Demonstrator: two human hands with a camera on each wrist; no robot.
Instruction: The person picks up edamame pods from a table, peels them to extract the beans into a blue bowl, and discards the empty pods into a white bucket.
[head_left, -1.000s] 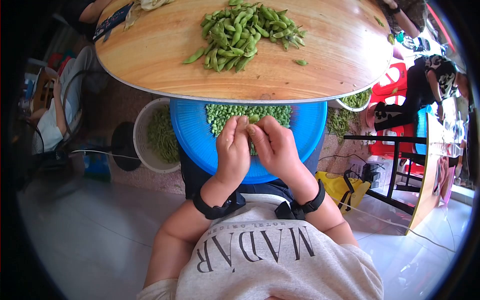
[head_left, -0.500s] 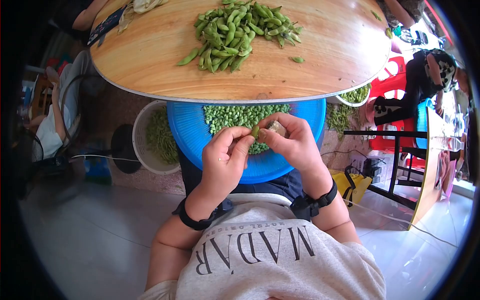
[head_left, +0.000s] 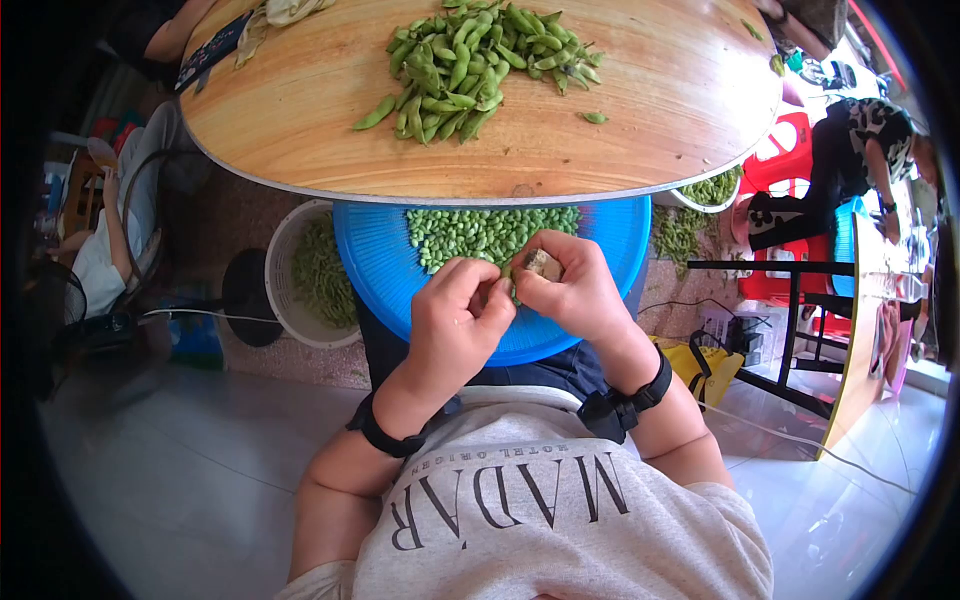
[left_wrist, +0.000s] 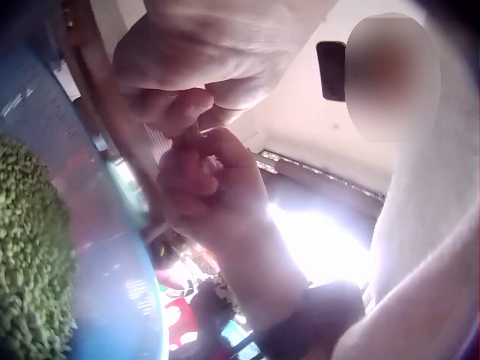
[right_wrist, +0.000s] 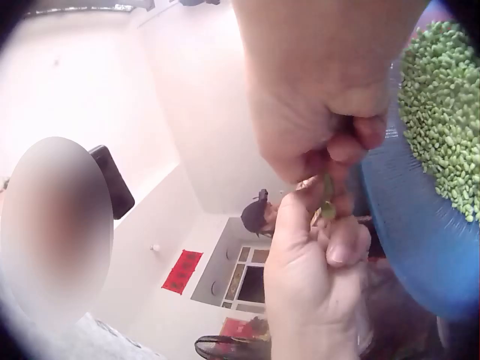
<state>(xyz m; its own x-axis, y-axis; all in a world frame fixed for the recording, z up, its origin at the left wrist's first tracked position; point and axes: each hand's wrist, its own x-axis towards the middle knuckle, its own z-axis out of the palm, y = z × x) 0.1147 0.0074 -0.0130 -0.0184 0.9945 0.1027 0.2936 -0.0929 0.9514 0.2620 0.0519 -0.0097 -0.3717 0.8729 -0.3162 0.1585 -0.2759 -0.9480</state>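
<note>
Both hands meet over a blue basket (head_left: 375, 270) of shelled green beans (head_left: 480, 235). Between the fingertips is a green pod (head_left: 507, 272), seen also as a green pod (right_wrist: 328, 210) in the right wrist view. The left hand (head_left: 455, 315) pinches the pod's near side with thumb and forefinger. From the other side the right hand (head_left: 580, 295) pinches it, its fingers curled; a pale brownish piece (head_left: 543, 264) shows at those fingers. What that piece is, I cannot tell. A heap of unshelled pods (head_left: 460, 75) lies on the wooden table (head_left: 300, 130).
A white basket (head_left: 285, 290) of pods stands left of the blue one, and a white bowl (head_left: 710, 205) of pods at the right. A yellow bag (head_left: 700, 375) lies on the floor near a black-legged table (head_left: 845, 370). Other people sit or bend at both sides.
The hands parted slightly from their first position, bringing the pod and the brownish piece into view. Since then both hands have shifted a little, fingertips closing around the pod.
</note>
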